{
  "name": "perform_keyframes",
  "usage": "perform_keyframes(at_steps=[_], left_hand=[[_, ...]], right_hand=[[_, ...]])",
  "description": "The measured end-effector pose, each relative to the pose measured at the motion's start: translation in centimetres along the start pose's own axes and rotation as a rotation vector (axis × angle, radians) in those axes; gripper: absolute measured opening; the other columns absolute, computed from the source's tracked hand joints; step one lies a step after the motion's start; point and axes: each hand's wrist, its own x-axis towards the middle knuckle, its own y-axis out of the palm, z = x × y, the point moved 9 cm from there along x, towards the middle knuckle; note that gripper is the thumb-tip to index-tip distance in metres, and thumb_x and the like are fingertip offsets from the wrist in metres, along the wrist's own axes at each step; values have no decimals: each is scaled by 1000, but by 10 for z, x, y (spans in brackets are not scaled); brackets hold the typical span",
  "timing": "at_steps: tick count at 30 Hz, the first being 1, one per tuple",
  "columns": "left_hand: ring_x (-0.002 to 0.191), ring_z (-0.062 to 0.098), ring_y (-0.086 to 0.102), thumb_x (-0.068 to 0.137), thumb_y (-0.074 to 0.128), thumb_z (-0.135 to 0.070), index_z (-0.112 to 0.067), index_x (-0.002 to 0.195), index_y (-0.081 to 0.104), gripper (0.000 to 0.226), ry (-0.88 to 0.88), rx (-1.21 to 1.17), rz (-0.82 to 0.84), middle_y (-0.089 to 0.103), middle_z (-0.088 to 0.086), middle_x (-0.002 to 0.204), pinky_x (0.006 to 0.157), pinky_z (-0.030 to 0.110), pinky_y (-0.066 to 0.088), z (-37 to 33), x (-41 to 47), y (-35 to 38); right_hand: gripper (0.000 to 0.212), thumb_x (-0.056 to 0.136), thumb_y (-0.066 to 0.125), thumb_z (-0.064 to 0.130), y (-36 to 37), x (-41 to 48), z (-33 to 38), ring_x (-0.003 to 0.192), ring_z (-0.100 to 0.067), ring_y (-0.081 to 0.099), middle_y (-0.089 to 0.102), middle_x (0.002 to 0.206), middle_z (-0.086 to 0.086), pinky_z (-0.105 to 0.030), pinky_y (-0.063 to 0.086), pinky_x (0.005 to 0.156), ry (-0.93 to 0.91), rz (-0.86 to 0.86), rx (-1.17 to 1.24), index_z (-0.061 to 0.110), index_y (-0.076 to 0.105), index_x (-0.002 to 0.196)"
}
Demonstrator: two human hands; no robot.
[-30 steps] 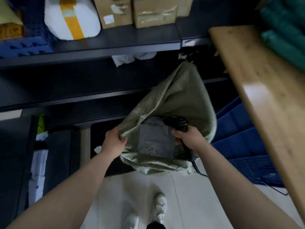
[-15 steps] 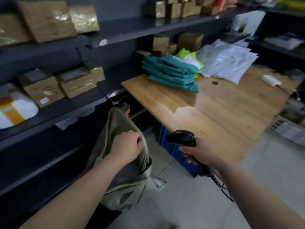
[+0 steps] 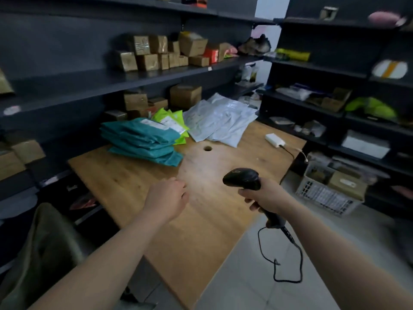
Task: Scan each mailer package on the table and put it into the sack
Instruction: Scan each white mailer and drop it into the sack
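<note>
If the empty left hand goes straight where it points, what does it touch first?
Probably the pale grey mailers; the left hand points over bare table, right of the teal stack. Depth is unclear.

2 bare arms reach forward; the left hand point(image 3: 166, 199) hangs loosely curled, holding nothing; the right hand point(image 3: 266, 195) grips a scanner point(image 3: 242, 178).

Stacked mailers point(image 3: 143, 142) at the table's point(image 3: 212, 231) far left corner, loose mailers point(image 3: 223, 121) along the far edge, adapter point(image 3: 274, 139) near the right corner, sack point(image 3: 44, 253) beside the left edge
</note>
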Motion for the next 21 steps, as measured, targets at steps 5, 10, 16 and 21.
perform_keyframes(at_steps=[5,10,16,21], left_hand=[[104,25,59,93,45,-40,-23,110,66,31,-33,2,-15,65,0,112,83,35,46,-45,68,7],[100,25,60,93,45,-40,-23,103,67,29,-71,34,-35,64,0,106,79,34,45,-56,136,18],[106,25,60,93,48,-40,-22,114,65,32,-147,-10,-52,65,0,115,85,36,48,-46,244,34],[96,26,61,91,50,-37,-21,101,65,25,-222,-61,2,66,1,104,75,35,50,-25,331,61]], right_hand=[[14,89,68,30,-68,58,-9,62,-14,65,70,88,-5,-25,50,55,-21,-11,-9,23,62,100],[14,90,67,29,-110,125,-1,63,-14,66,71,89,-5,-25,51,54,-67,-14,-28,25,60,101],[11,90,66,29,-152,237,19,57,-12,66,71,86,-5,-27,52,57,-123,-21,-55,23,61,97],[14,90,65,29,-176,332,36,59,-15,64,69,83,-4,-26,51,55,-110,3,-29,17,61,98]])
